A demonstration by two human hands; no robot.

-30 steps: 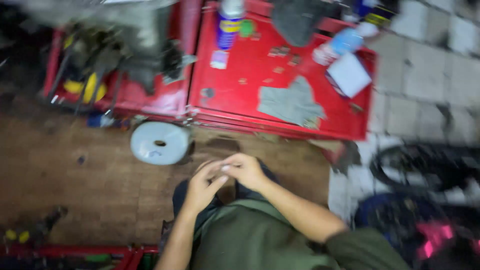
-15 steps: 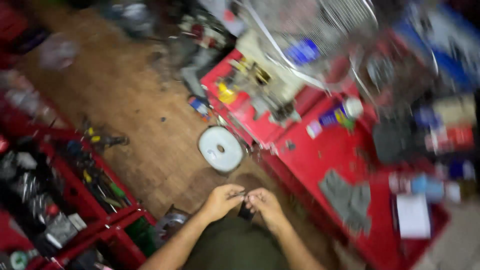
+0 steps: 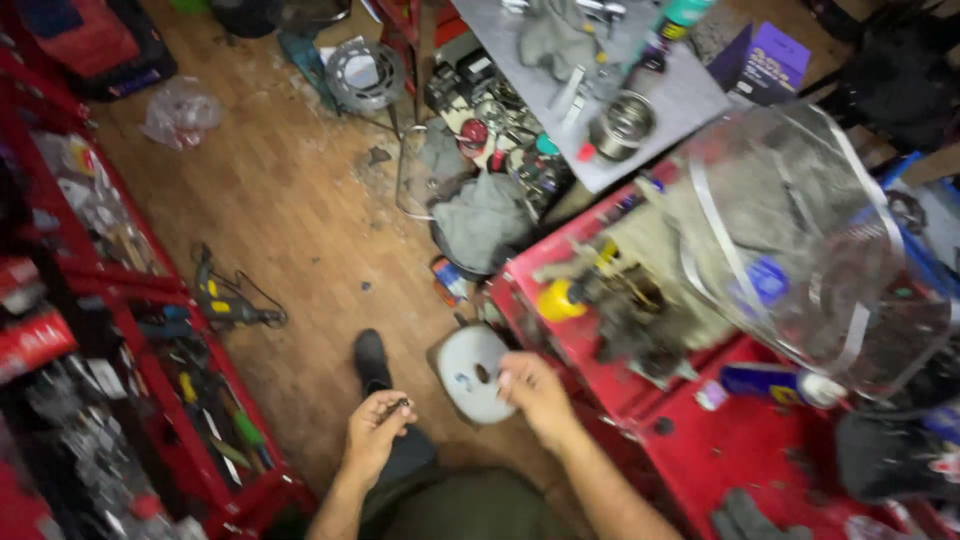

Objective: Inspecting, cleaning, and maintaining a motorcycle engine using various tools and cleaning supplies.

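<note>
The left hand point(image 3: 372, 432) pinches a small dark screw point(image 3: 400, 404) above the wooden floor point(image 3: 300, 220), while the right hand point(image 3: 535, 392), fingers loosely curled and empty, reaches over the white disc point(image 3: 470, 372) beside the red tool tray point(image 3: 590, 330) crowded with tools.

Lighting: artificial, warm, uneven. Brightest patch lay on the grey tabletop point(image 3: 640, 90) at one o'clock, where the metal cup point(image 3: 622, 124) carried small glints. The wooden floor point(image 3: 290, 230) was evenly lit, with soft shadows. The red shelving point(image 3: 120, 330) at nine o'clock sank into deep shade. Glare streaked the clear plastic cover point(image 3: 800, 230) at three o'clock. Motion blur softened the whole frame, heaviest toward the right edge; both hands, left hand point(image 3: 372, 437) and right hand point(image 3: 535, 395), were slightly smeared. Corners at five and eleven o'clock were dark.
</note>
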